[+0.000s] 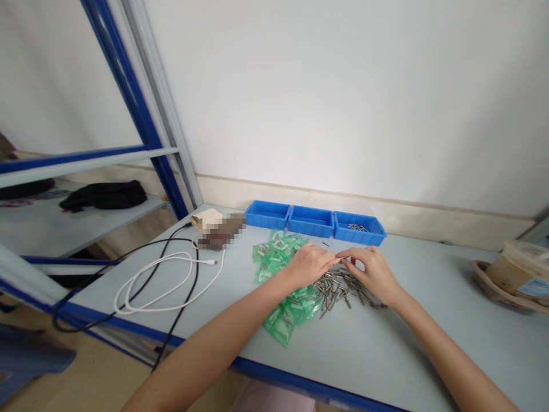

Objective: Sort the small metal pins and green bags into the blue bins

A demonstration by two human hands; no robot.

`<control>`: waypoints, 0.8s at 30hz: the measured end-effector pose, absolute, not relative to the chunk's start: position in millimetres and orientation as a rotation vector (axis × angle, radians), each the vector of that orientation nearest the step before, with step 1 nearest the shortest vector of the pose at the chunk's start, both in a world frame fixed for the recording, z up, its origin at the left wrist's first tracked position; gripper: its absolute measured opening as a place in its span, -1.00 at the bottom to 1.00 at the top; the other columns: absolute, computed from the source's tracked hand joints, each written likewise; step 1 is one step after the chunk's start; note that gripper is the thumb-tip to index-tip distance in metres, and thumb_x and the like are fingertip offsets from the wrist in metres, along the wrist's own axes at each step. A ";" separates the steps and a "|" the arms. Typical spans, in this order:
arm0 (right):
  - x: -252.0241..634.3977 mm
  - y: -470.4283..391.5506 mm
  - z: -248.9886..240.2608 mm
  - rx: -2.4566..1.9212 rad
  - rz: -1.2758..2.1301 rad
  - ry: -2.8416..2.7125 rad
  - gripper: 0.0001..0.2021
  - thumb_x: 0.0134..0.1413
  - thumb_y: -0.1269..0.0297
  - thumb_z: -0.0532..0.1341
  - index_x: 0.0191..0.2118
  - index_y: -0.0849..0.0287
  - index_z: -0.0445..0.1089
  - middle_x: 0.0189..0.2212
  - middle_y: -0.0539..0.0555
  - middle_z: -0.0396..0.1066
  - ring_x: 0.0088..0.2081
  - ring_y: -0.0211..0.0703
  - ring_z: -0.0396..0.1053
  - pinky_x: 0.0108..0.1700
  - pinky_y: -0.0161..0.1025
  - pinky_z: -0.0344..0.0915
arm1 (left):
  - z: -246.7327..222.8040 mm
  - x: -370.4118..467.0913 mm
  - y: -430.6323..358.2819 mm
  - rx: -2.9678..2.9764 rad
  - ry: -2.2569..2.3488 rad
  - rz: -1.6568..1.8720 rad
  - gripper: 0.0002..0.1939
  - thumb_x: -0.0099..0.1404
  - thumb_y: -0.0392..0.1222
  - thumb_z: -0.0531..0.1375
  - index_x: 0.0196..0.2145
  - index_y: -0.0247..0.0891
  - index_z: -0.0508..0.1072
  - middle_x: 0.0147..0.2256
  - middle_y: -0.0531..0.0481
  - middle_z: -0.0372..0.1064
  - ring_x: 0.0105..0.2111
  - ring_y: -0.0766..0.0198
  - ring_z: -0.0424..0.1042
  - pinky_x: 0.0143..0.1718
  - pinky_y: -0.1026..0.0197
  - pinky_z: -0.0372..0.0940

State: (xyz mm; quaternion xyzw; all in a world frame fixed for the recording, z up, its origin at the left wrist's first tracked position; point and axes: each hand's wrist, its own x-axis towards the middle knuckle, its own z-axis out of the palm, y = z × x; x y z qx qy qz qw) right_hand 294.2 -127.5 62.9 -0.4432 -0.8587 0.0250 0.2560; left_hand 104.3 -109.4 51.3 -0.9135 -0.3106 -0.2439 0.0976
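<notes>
My left hand (pixel 312 264) and my right hand (pixel 373 273) meet over a pile of metal screw-like pieces (pixel 330 289), some with yellowish parts. Both hands are closed, fingertips together around something small and pale that I cannot make out. Beneath and beside my left hand lie several green plastic bags (pixel 283 320) with small metal pieces and white labels inside. Behind the hands, a left blue bin (pixel 268 216), a middle blue bin (pixel 311 223) and a right blue bin (pixel 359 233) stand in a row. Small metal pieces (pixel 355 227) lie in the right one. One loose piece (pixel 326 244) rests before the bins.
A coiled white cable (pixel 128 297) and a black cable (pixel 197 280) lie at the left, by a blurred-out object (pixel 221 232). A plastic tub (pixel 521 269) in a brown holder stands far right. The table (pixel 407 355) meets a wall behind; a blue-framed shelf (pixel 115 220) rises left.
</notes>
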 end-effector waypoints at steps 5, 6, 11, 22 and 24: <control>294.2 -128.5 64.0 -1.193 -0.013 -2.360 -0.70 0.19 0.14 -0.02 -0.17 0.07 0.41 -0.30 0.10 0.48 -0.30 -0.14 0.37 -0.19 -0.15 0.03 | 51.1 105.3 -110.1 -2.706 -1.019 -0.736 -0.70 0.37 -0.10 -0.08 -0.31 -0.32 0.35 -0.47 0.00 0.37 -0.39 0.25 0.37 -0.27 0.21 0.15; 294.5 -128.2 63.8 -1.197 -0.007 -2.360 -0.69 0.19 0.13 -0.03 -0.18 0.08 0.42 -0.29 0.11 0.48 -0.29 -0.13 0.37 -0.20 -0.15 0.04 | 51.1 105.4 -110.2 -2.713 -1.037 -0.741 -0.71 0.36 -0.09 -0.08 -0.28 -0.31 0.34 -0.46 0.00 0.37 -0.39 0.26 0.37 -0.27 0.22 0.15; 295.5 -124.7 59.7 -1.191 0.106 -2.327 -0.68 0.17 0.10 -0.02 -0.16 0.10 0.39 -0.26 0.11 0.47 -0.30 -0.13 0.38 -0.18 -0.16 0.08 | 51.4 104.6 -110.1 -2.789 -1.084 -0.813 -0.71 0.38 -0.14 -0.10 -0.32 -0.28 0.35 -0.46 0.02 0.37 -0.39 0.28 0.37 -0.29 0.25 0.15; 293.7 -127.0 62.4 -1.238 0.085 -2.297 -0.71 0.16 0.12 0.00 -0.23 0.07 0.43 -0.35 0.04 0.49 -0.38 -0.16 0.38 -0.20 -0.16 0.07 | 51.7 104.6 -112.1 -2.839 -1.159 -0.862 -0.80 0.36 -0.15 -0.05 -0.21 -0.25 0.31 -0.41 0.06 0.39 -0.38 0.29 0.36 -0.29 0.27 0.16; 293.6 -125.8 62.5 -1.240 0.171 -2.261 -0.72 0.15 0.11 0.02 -0.25 0.07 0.44 -0.37 0.03 0.49 -0.38 -0.15 0.38 -0.20 -0.18 0.11 | 51.5 104.5 -112.2 -2.845 -1.144 -0.857 -0.80 0.36 -0.14 -0.05 -0.22 -0.25 0.30 -0.42 0.06 0.39 -0.37 0.28 0.37 -0.28 0.26 0.16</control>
